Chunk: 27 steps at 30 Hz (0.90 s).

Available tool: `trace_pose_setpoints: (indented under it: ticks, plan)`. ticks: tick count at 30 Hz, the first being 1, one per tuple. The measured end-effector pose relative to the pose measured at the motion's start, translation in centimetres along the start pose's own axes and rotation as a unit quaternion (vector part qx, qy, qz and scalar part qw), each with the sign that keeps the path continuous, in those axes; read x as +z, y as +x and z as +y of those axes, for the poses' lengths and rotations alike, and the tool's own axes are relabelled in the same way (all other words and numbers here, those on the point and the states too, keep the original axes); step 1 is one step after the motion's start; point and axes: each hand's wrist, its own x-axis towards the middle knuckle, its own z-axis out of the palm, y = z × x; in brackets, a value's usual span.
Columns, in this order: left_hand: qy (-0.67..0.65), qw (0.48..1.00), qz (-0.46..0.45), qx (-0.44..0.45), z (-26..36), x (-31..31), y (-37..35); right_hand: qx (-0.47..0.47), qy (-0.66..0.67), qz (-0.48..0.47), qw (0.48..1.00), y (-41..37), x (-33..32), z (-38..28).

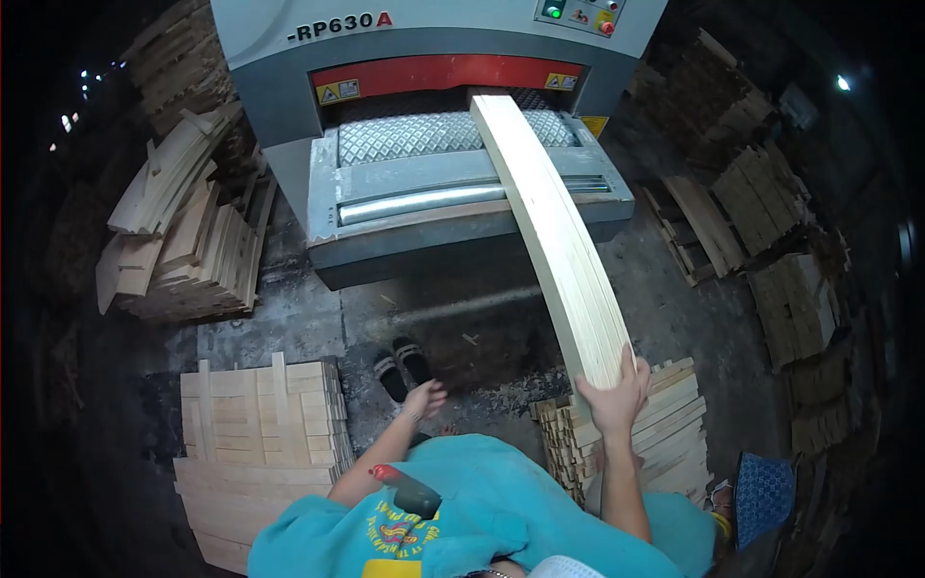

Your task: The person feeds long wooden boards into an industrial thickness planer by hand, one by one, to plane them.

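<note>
A long bundle of pale wooden slats (551,207), with seams running along its near part, slants across the machine's infeed table (414,214). Its far end lies over the textured feed belt (409,137) at the red-edged opening. Around the near end is my right hand (617,393), thumb on the left side and fingers on the right. My left hand (424,398) is in front of my body, apart from the wood, fingers loosely extended and nothing visible in them.
Stacked boards (260,414) stand at lower left, with another stack (646,424) beneath my right arm. More wood piles (193,250) line the left and right sides. Dark sandals (403,368) are on the floor. A control panel (580,13) tops the machine. A blue patterned item (764,501) is at lower right.
</note>
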Motion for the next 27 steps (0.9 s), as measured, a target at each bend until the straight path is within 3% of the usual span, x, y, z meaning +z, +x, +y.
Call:
trace_pose_setpoints:
  ticks: [4, 6, 9, 12, 18, 21, 24, 27]
  plan:
    - [-0.024, 0.972, 0.233, -0.024, -9.4, -11.8, -2.0, 0.018, -0.016, -0.016, 1.0, 4.3, 2.0, -4.8]
    - [-0.124, 0.954, 0.266, 0.061, -16.5, -17.7, 0.0, 0.023, -0.023, -0.024, 0.999, 5.9, 2.8, -6.6]
    - [0.006, 0.95, 0.312, -0.019, -18.9, -19.2, -4.3, 0.011, -0.03, -0.024, 0.999, 7.6, 3.6, -8.1]
    - [-0.007, 0.942, 0.332, -0.039, -23.2, -20.6, -4.8, -0.018, -0.045, -0.015, 0.999, 8.3, 3.5, -8.0]
    - [0.243, 0.914, 0.319, 0.053, -23.2, -18.7, -5.3, -0.027, -0.036, -0.03, 0.999, 10.1, 4.3, -8.3]
    - [0.091, 0.951, 0.291, 0.049, -21.6, -17.7, -4.5, -0.027, -0.033, -0.038, 0.998, 10.9, 4.6, -8.6]
    - [0.014, 0.968, 0.233, 0.089, -18.6, -16.7, -5.1, -0.025, -0.033, -0.045, 0.998, 11.5, 4.9, -9.0]
    - [-0.008, 0.965, 0.254, 0.07, -16.6, -15.6, -5.5, -0.026, -0.034, -0.042, 0.998, 12.0, 5.2, -9.4]
